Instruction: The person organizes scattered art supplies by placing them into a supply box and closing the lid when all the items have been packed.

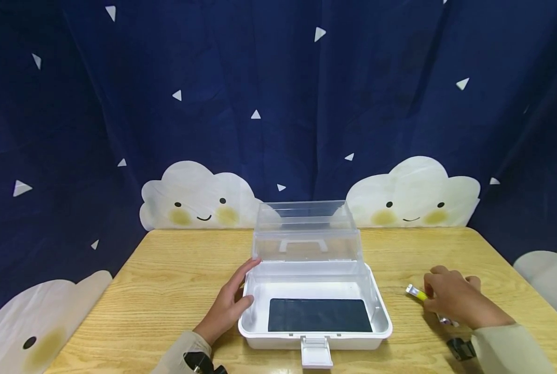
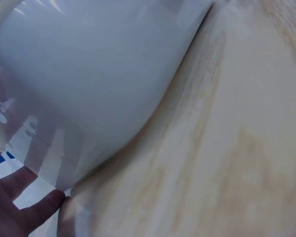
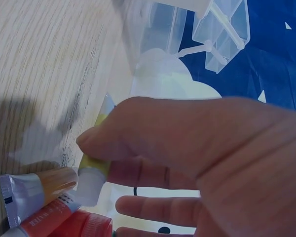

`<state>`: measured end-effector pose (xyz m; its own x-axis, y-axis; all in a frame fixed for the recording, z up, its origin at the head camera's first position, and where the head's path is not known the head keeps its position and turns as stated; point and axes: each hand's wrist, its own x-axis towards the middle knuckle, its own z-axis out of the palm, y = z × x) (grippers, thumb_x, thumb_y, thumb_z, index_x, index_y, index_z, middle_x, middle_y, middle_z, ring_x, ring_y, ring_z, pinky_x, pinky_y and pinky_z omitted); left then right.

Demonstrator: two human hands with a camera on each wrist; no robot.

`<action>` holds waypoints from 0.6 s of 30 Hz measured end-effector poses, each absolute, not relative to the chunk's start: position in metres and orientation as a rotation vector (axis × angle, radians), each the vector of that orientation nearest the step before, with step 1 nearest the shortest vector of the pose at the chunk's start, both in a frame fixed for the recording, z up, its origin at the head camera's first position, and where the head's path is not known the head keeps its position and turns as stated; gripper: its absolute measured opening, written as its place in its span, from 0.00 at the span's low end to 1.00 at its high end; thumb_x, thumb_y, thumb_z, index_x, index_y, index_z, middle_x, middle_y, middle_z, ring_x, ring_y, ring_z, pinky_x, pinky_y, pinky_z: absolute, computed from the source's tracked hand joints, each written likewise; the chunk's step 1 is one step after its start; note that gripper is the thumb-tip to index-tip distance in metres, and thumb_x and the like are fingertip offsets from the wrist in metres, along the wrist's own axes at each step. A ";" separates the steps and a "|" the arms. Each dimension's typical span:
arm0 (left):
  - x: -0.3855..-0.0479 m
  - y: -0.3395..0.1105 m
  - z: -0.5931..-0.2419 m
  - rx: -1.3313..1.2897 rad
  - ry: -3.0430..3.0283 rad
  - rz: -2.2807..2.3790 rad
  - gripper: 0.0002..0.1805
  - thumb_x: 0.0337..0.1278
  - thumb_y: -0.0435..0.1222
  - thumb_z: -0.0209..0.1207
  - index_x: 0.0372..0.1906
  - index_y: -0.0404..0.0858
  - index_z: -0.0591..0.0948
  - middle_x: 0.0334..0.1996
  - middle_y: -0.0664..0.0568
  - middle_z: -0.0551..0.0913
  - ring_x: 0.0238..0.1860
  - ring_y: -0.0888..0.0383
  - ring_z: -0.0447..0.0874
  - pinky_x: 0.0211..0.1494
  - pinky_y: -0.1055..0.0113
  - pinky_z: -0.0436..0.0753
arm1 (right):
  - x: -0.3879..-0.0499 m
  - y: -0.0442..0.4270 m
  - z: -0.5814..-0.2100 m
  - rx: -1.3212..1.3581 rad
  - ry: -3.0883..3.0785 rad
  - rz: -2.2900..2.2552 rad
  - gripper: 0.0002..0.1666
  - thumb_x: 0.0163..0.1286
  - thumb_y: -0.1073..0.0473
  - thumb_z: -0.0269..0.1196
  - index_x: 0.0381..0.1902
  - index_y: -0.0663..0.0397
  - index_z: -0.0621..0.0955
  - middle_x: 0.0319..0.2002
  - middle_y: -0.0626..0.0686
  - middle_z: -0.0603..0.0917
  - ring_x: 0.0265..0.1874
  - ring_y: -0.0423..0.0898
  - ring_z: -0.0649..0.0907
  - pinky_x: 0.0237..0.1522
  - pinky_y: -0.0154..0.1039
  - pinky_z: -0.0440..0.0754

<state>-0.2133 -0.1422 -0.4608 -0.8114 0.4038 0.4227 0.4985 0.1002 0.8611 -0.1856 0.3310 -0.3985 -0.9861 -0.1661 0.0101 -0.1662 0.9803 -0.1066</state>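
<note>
A white plastic box (image 1: 306,340) stands in the middle of the table, its clear lid (image 1: 308,244) raised at the back and a dark rectangular panel (image 1: 319,315) inside. My left hand (image 1: 227,306) rests against the box's left side, thumb at the rim and fingers stretched toward the back corner. In the left wrist view, fingertips (image 2: 52,200) touch the box edge. To the right of the box, my right hand (image 1: 456,296) pinches a yellow paint tube (image 3: 91,160) with a white cap. Just below it lie an orange tube (image 3: 56,180) and red tubes (image 3: 49,217).
The light wooden table (image 1: 185,259) extends on both sides of the box. Behind it hangs a dark blue curtain (image 1: 287,145) with white triangles and smiling clouds. Clear trays on white hinged arms (image 3: 195,49) show in the right wrist view.
</note>
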 end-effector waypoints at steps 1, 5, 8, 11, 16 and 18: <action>-0.213 -0.142 -0.461 -0.932 -2.269 -1.831 0.43 0.51 0.17 0.48 0.74 0.48 0.60 0.75 0.48 0.52 0.70 0.43 0.59 0.60 0.47 0.72 | -0.186 0.331 -0.399 0.264 -3.117 0.170 0.13 0.48 0.56 0.69 0.22 0.45 0.72 0.43 0.57 0.77 0.28 0.49 0.71 0.32 0.59 0.63; -0.213 -0.142 -0.461 -0.930 -2.269 -1.828 0.43 0.51 0.17 0.48 0.74 0.48 0.60 0.75 0.47 0.52 0.70 0.44 0.59 0.60 0.47 0.72 | -0.185 0.331 -0.399 0.264 -3.093 0.171 0.14 0.48 0.56 0.69 0.21 0.44 0.72 0.44 0.58 0.77 0.28 0.48 0.71 0.33 0.60 0.63; -0.213 -0.142 -0.461 -0.925 -2.271 -1.828 0.43 0.50 0.17 0.48 0.73 0.48 0.60 0.75 0.48 0.52 0.70 0.44 0.60 0.60 0.47 0.73 | -0.185 0.331 -0.399 0.267 -3.085 0.179 0.14 0.48 0.56 0.69 0.21 0.44 0.71 0.45 0.58 0.77 0.28 0.48 0.71 0.34 0.62 0.63; -0.213 -0.143 -0.461 -0.920 -2.275 -1.822 0.43 0.50 0.17 0.48 0.73 0.48 0.61 0.75 0.48 0.53 0.70 0.44 0.60 0.60 0.48 0.73 | -0.185 0.331 -0.399 0.274 -3.080 0.194 0.14 0.48 0.56 0.69 0.22 0.44 0.72 0.45 0.58 0.77 0.28 0.48 0.71 0.34 0.64 0.63; -0.213 -0.142 -0.460 -0.915 -2.284 -1.812 0.43 0.50 0.17 0.48 0.73 0.49 0.61 0.75 0.49 0.53 0.70 0.45 0.60 0.60 0.49 0.73 | -0.185 0.331 -0.400 0.294 -3.044 0.201 0.14 0.48 0.56 0.68 0.22 0.44 0.71 0.43 0.56 0.77 0.27 0.46 0.71 0.35 0.66 0.62; -0.213 -0.142 -0.461 -0.914 -2.287 -1.809 0.43 0.51 0.17 0.48 0.73 0.49 0.61 0.75 0.49 0.53 0.70 0.45 0.60 0.60 0.48 0.73 | -0.185 0.331 -0.400 0.295 -3.033 0.199 0.14 0.48 0.56 0.68 0.22 0.44 0.71 0.42 0.55 0.77 0.26 0.46 0.70 0.36 0.67 0.62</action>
<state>-0.2133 -0.1422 -0.4606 -0.8179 0.3962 0.4173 0.4973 0.1222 0.8589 -0.1846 0.3307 -0.3997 -0.9776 -0.1857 0.0992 -0.1971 0.9729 -0.1208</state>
